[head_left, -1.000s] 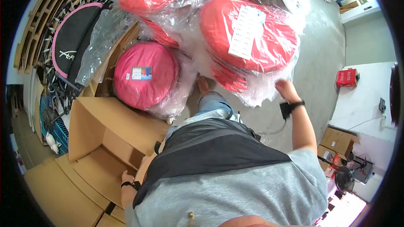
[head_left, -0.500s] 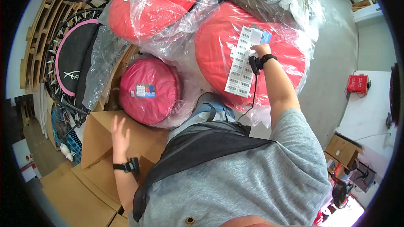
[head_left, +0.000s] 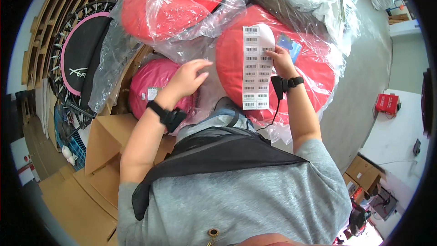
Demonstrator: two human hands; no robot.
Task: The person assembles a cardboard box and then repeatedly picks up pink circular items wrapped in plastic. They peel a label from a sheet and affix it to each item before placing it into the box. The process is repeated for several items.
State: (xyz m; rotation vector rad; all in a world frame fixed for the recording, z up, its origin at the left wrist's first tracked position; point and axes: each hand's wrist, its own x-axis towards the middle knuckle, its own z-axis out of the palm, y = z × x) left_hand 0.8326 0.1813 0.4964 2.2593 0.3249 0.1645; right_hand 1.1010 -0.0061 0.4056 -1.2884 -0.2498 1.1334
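Note:
A long white sheet of barcode labels hangs from my right hand, pinched at its right edge between thumb and fingers. Behind the sheet lies a large round red bag in clear plastic, with a blue card on it. My left hand is raised left of the sheet, apart from it, its fingers spread and holding nothing. Beneath that hand sits a smaller round magenta bag, partly covered by my forearm, with a small label showing. Both wrists wear black straps with small devices.
An open cardboard box stands at the left, beside flattened cardboard. Another plastic-wrapped red bag and a grey wrapped bundle lie at the back. A folded black-and-pink trampoline leans near wooden pallets.
My left hand has come up from over the cardboard box to the middle, near the label sheet. My right hand has lifted the sheet off the red bag and turned it more upright.

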